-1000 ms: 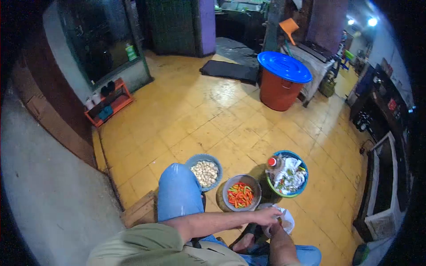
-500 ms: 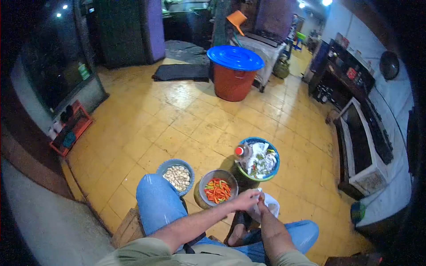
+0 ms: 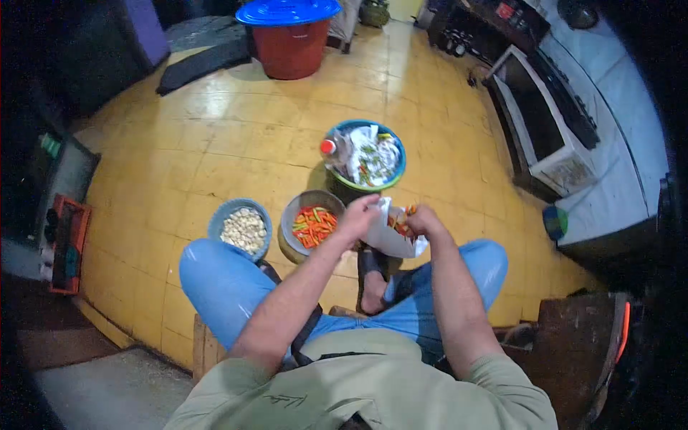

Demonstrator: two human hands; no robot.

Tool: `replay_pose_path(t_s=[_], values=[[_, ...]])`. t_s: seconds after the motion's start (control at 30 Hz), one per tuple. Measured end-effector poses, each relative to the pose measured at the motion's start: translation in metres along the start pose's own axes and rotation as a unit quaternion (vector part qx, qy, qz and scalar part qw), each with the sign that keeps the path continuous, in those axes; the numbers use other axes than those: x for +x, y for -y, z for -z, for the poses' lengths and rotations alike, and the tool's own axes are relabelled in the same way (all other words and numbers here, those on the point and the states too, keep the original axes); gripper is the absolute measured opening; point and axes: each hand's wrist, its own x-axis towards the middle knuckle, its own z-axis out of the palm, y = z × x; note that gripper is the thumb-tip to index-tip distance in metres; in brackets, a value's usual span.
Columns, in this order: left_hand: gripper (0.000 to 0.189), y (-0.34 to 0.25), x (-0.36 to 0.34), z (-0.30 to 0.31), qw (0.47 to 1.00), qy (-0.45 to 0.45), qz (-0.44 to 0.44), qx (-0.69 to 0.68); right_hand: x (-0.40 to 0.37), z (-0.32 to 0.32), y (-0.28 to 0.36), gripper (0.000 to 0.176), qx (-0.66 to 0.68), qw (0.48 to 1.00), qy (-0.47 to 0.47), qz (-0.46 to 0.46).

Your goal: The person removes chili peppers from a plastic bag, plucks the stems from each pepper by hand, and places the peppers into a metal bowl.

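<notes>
My left hand [image 3: 360,216] pinches the edge of a white plastic bag [image 3: 390,239], just right of a grey bowl [image 3: 289,223] of red and green chilies [image 3: 314,226]. At the bag's mouth, my right hand [image 3: 425,221] has its fingers closed around some chilies, with orange-red bits showing at the fingertips. More reddish chilies [image 3: 400,225] show inside the bag. To the left of the chili bowl stands a blue-grey bowl [image 3: 266,223] holding pale peeled cloves [image 3: 244,230].
Beyond my hands, a blue-green basin [image 3: 403,154] holds white plastic, chili scraps and a red-capped bottle [image 3: 328,147]. A red bucket [image 3: 292,51] with a blue lid stands farther off. A white-framed cabinet [image 3: 562,175] is at right, an orange rack [image 3: 66,287] at left.
The view has tilted down and shifted right. My hands have moved apart, and the bag now hangs open between them with chilies visible inside.
</notes>
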Motion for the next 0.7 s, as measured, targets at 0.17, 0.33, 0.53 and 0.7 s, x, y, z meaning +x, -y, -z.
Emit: replay_pose_path(t_s=[0.17, 0.33, 0.53, 0.7], values=[[0.048, -0.009, -0.002, 0.007, 0.990, -0.035, 0.035, -0.132, -0.100, 0.070, 0.069, 0.010, 0.344, 0.937, 0.045, 0.024], [0.057, -0.021, -0.007, -0.002, 0.901, 0.099, 0.088, -0.412, -0.142, 0.088, 0.114, 0.024, 0.495, 0.839, 0.163, 0.155], [0.048, -0.063, -0.031, 0.015, 0.769, 0.278, -0.038, -0.574, -0.132, 0.065, 0.164, 0.019, 0.389, 0.882, 0.137, 0.227], [0.041, -0.072, -0.055, 0.027, 0.825, 0.042, 0.019, -0.563, -0.102, 0.028, 0.193, 0.022, 0.238, 0.897, -0.042, 0.370]])
